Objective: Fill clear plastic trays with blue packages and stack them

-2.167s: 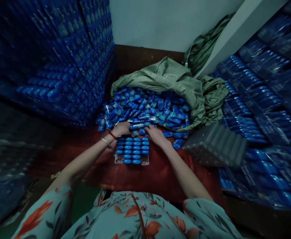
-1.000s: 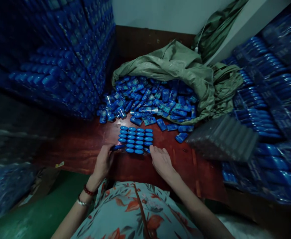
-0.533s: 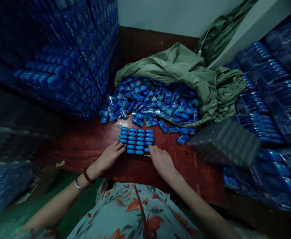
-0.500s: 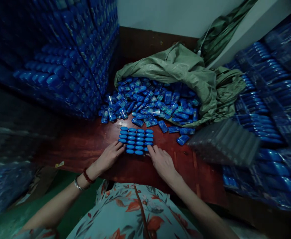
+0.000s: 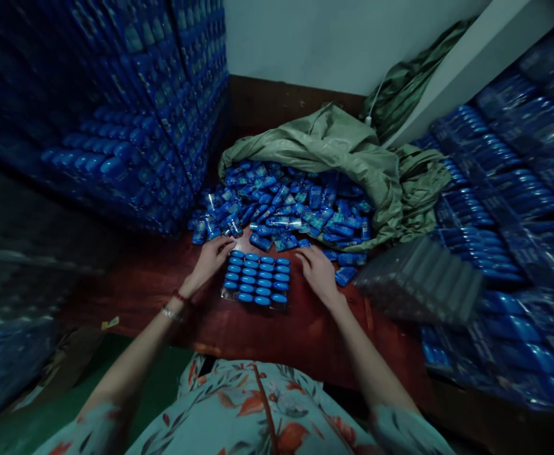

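Observation:
Blue oval-topped packs (image 5: 256,278) stand in rows in a clear tray on the reddish table (image 5: 258,325). The tray's near corners show no pack in them. My left hand (image 5: 213,256) is at the tray's far left corner, fingers apart, holding nothing I can see. Off the tray's far right side is my right hand (image 5: 315,265), its fingers apart near loose packs. Beyond both hands lies a heap of loose blue packs (image 5: 281,202), spilling from the mouth of a green woven sack (image 5: 333,139).
Tall stacks of blue packs (image 5: 144,139) rise at the left. More wrapped blue packs (image 5: 508,196) are piled at the right. A stack of clear trays (image 5: 419,281) sits on the table's right side. Behind stands a pale wall (image 5: 295,44).
Both hands have left the near sides of the tray and moved forward toward the heap, the right one also outward. The view has shifted slightly.

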### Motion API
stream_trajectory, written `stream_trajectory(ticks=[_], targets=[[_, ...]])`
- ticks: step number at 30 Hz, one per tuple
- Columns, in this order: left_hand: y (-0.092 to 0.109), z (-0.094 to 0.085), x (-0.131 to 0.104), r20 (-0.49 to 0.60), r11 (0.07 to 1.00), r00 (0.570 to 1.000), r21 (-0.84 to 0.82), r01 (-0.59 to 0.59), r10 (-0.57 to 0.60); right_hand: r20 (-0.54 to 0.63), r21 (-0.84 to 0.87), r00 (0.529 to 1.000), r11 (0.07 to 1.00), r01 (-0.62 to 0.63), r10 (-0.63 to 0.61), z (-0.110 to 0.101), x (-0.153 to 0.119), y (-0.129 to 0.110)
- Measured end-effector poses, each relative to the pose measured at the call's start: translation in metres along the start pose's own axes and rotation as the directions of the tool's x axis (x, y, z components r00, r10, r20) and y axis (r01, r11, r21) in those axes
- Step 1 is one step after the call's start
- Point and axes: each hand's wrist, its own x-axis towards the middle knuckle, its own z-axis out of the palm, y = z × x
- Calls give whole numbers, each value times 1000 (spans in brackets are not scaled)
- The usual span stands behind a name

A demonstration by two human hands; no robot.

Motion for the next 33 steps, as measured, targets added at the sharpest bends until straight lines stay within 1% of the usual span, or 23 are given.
stream_trajectory(ticks=[1,3,4,5,8,10,13,15,16,17,18,19,20,21,22,23,24,25,26,28,30,32,33], targets=[[2,2,20,110,998,994,62,11,-18,34,-65,999,998,-14,16,4,15,4],[9,9,54,297,979,953,203,-7,-55,140,-186,990,982,27,-1,11,40,7],[14,14,67,357,961,931,275,-22,-81,185,-231,983,971,59,-16,13,48,7],[18,20,77,387,940,916,340,-36,-105,214,-265,976,960,86,-29,15,53,6],[27,37,93,390,885,909,462,-58,-145,240,-304,970,948,97,-22,16,50,2],[28,43,95,383,880,914,470,-68,-134,238,-284,971,957,62,7,15,38,-1],[26,40,93,383,905,920,417,-86,-89,200,-169,979,986,-9,43,15,9,-1],[23,29,87,374,924,927,369,-104,-45,112,-28,991,997,-73,76,16,-13,2],[21,22,80,350,934,937,341,-105,-22,45,61,993,992,-113,110,16,-25,6],[19,14,71,294,949,956,299,-95,3,-23,162,987,975,-156,161,15,-38,9],[17,5,59,198,967,980,243,-76,27,-69,273,971,940,-203,229,13,-52,14],[15,-4,44,69,984,997,172,-53,42,-83,389,949,886,-252,306,10,-66,18],[12,-12,26,-86,996,996,85,-31,39,-66,501,924,813,-295,376,6,-80,21],[9,-19,5,-230,1000,973,11,-18,20,-23,597,902,729,-333,431,2,-93,24],[6,-25,-17,-316,999,949,-34,0,-11,33,669,886,648,-364,463,-3,-105,24],[3,-30,-39,-368,997,928,-66,35,-57,84,713,878,587,-384,472,-7,-116,23],[0,-31,-61,-407,992,906,-94,84,-115,121,731,879,558,-392,461,-11,-124,19],[-2,-31,-82,-413,981,891,-135,143,-186,143,726,890,566,-392,433,-14,-130,14],[-4,-28,-99,-418,967,875,-173,187,-244,151,701,907,604,-379,393,-15,-133,7],[-7,-17,-126,-410,949,860,-211,233,-302,116,625,951,723,-293,286,-12,-133,-8],[-7,-5,-138,-430,957,859,-206,204,-276,39,537,989,832,-142,144,-4,-127,-19],[-7,2,-140,-470,974,858,-178,137,-207,-6,425,1000,905,15,-13,5,-120,-25],[-8,4,-140,-487,982,856,-156,107,-170,-1,353,996,932,83,-89,8,-117,-25]])
